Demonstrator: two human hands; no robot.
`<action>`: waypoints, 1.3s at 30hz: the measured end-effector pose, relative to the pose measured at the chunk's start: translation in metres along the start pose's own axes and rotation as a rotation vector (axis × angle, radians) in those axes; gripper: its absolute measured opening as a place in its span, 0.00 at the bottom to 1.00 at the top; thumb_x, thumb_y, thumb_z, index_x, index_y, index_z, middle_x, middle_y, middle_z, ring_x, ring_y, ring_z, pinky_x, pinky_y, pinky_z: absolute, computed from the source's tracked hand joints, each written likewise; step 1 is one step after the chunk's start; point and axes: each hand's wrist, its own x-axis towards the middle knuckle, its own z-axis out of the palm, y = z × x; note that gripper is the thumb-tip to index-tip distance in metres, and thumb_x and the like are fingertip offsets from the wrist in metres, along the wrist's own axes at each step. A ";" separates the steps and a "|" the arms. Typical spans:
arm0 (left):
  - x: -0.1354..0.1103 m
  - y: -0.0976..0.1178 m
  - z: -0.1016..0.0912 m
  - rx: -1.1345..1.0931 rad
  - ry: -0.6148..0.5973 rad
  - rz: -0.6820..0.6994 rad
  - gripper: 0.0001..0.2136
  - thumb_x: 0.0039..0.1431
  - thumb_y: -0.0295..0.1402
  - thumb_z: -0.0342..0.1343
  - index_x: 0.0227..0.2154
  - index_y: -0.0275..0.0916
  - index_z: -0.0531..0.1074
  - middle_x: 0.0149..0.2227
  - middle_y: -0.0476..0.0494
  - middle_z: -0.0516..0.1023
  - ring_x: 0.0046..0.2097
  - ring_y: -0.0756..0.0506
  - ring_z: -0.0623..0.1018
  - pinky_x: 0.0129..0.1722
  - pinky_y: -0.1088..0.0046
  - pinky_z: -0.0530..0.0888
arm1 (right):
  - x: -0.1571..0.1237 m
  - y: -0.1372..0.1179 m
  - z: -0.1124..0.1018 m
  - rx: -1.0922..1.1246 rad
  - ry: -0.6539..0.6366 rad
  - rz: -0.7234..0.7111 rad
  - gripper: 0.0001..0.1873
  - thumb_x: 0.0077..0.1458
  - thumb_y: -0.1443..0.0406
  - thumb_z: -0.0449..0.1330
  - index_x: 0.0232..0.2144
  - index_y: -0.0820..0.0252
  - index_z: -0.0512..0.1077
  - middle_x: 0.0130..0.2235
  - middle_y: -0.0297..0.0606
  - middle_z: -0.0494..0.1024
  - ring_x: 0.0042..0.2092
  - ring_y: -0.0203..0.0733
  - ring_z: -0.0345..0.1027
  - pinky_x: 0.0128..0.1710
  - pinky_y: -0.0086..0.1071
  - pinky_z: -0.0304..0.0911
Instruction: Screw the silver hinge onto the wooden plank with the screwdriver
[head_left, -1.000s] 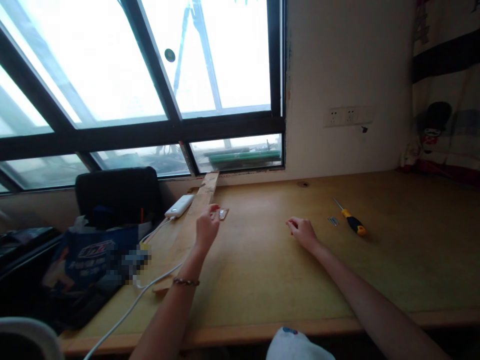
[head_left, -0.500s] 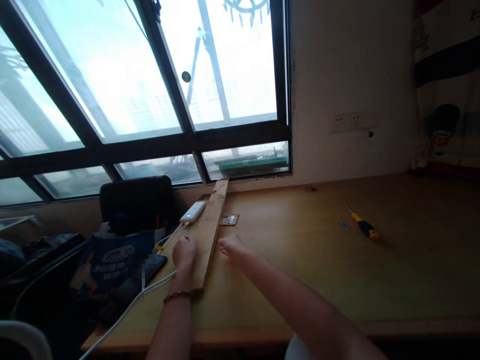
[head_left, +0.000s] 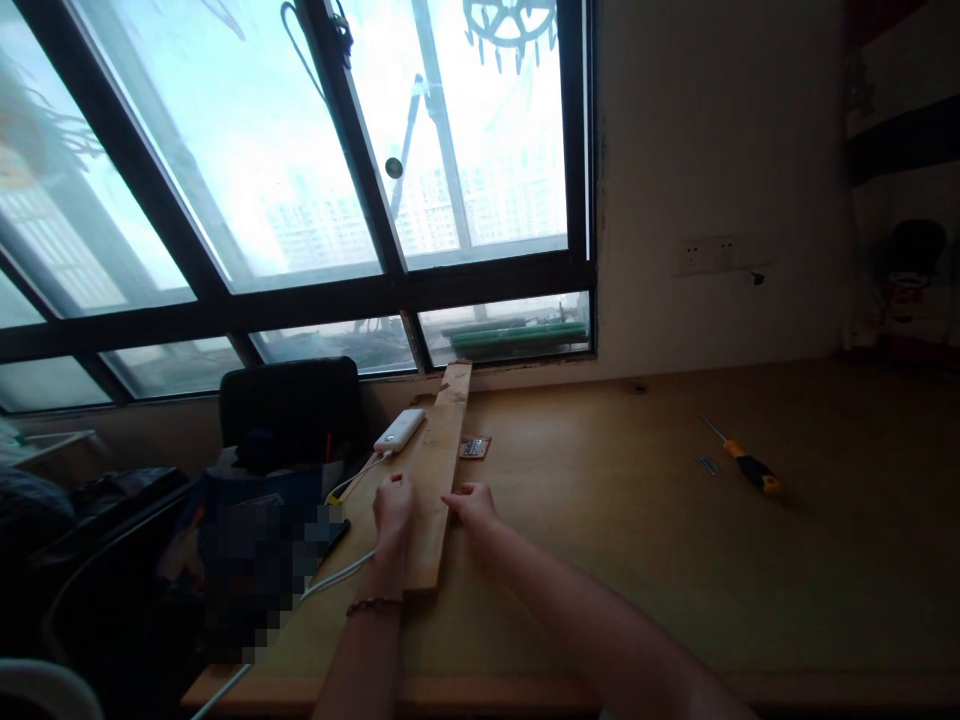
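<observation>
A long wooden plank [head_left: 442, 450] lies on the wooden desk [head_left: 600, 540], running from near the window toward me. My left hand [head_left: 393, 505] grips its left edge, fingers curled over it. On the plank's right edge, my right hand [head_left: 471, 503] has its fingers closed. A small metal hinge [head_left: 475, 447] lies just right of the plank. A white power bank [head_left: 400, 429] with a white cable sits just left of it.
A yellow-handled screwdriver [head_left: 744, 464] and a small metal piece [head_left: 706, 464] lie at the desk's right. A black chair back [head_left: 289, 405] and a blue bag [head_left: 255, 530] stand at the left. A wall socket [head_left: 720, 254] is above the desk, beside the window.
My right hand crossed from the middle of the desk to the plank's right edge. My left hand slid back from near the hinge to the plank's left edge. The view shifted left.
</observation>
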 end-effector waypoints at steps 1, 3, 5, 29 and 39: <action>-0.004 0.004 0.004 -0.054 -0.012 -0.025 0.06 0.46 0.32 0.50 0.27 0.34 0.68 0.28 0.39 0.72 0.35 0.40 0.73 0.34 0.66 0.67 | -0.002 -0.004 -0.004 0.017 -0.019 -0.013 0.16 0.28 0.70 0.65 0.27 0.61 0.70 0.27 0.34 0.76 0.37 0.45 0.70 0.36 0.33 0.63; -0.016 0.017 0.012 -0.184 -0.055 -0.084 0.07 0.47 0.32 0.50 0.28 0.34 0.68 0.29 0.41 0.73 0.34 0.44 0.73 0.34 0.70 0.68 | -0.007 -0.015 -0.015 0.066 -0.079 -0.060 0.14 0.29 0.71 0.63 0.25 0.62 0.71 0.27 0.34 0.76 0.35 0.44 0.70 0.35 0.33 0.63; -0.034 0.034 0.019 -0.352 -0.130 -0.132 0.08 0.48 0.32 0.50 0.28 0.33 0.68 0.28 0.43 0.73 0.31 0.47 0.73 0.31 0.73 0.68 | -0.014 -0.029 -0.033 0.115 -0.115 -0.114 0.12 0.29 0.71 0.61 0.25 0.64 0.73 0.27 0.35 0.77 0.32 0.42 0.70 0.33 0.33 0.63; -0.187 0.126 0.113 -0.938 -0.877 -0.323 0.26 0.35 0.13 0.54 0.41 0.38 0.61 0.33 0.44 0.70 0.31 0.49 0.75 0.34 0.72 0.72 | -0.031 -0.105 -0.260 -0.018 -0.191 -0.107 0.15 0.32 0.69 0.63 0.29 0.67 0.75 0.30 0.45 0.79 0.32 0.48 0.73 0.37 0.38 0.65; -0.188 0.112 0.128 -0.918 -0.972 -0.221 0.27 0.33 0.18 0.61 0.40 0.38 0.61 0.33 0.44 0.73 0.34 0.47 0.75 0.37 0.68 0.72 | -0.028 -0.121 -0.282 -0.342 -0.259 -0.082 0.17 0.32 0.64 0.65 0.30 0.66 0.76 0.32 0.44 0.79 0.34 0.45 0.72 0.39 0.36 0.64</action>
